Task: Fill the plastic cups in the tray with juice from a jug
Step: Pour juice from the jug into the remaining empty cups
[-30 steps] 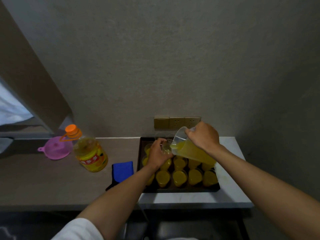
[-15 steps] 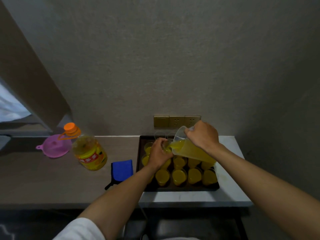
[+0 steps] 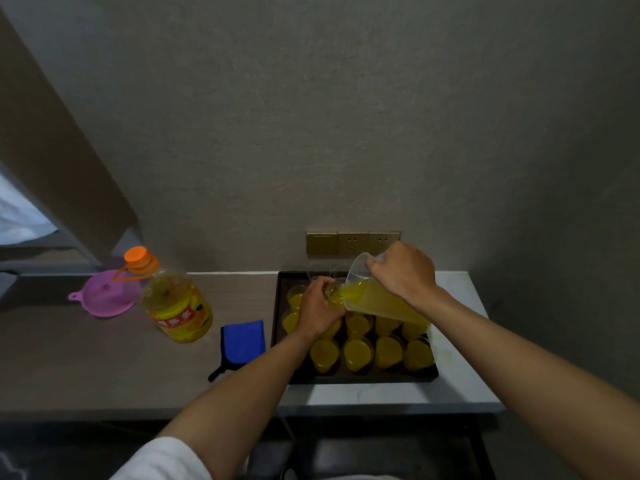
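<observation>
Right hand (image 3: pixel 401 271) fingers gripping tilted jug (image 3: pixel 377 299) (juice at spout), left hand (image 3: pixel 317 308) fingers wrapped round cup (image 3: pixel 333 294) — over dark tray (image 3: pixel 277 323)

We see yellow juice (image 3: pixel 384 301) in a clear jug (image 3: pixel 360 271), a dark tray (image 3: pixel 277 306), a blue cloth (image 3: pixel 242 341), a pink funnel (image 3: pixel 104 296), and an orange-capped yellow bottle (image 3: pixel 178 306).

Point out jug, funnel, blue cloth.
jug (image 3: pixel 377 299): head view, juice-filled side wall.
funnel (image 3: pixel 107 296): head view, middle of pink bowl.
blue cloth (image 3: pixel 242 341): head view, centre of the pad.
</observation>
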The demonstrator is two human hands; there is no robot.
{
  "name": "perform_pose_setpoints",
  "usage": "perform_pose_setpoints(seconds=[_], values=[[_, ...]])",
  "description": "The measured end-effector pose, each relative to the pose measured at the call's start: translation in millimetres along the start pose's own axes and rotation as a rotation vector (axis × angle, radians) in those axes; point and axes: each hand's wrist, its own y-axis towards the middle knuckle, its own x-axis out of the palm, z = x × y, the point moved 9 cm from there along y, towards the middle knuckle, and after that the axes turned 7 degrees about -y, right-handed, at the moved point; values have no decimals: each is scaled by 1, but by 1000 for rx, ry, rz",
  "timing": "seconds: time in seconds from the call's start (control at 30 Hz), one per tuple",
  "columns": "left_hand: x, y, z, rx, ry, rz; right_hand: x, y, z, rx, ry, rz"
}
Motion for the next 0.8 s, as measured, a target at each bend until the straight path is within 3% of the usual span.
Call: perform_pose_setpoints(seconds=[0.8], values=[[3,3,-1,20,4,-13,-2,1,-2,-21,-20,23]])
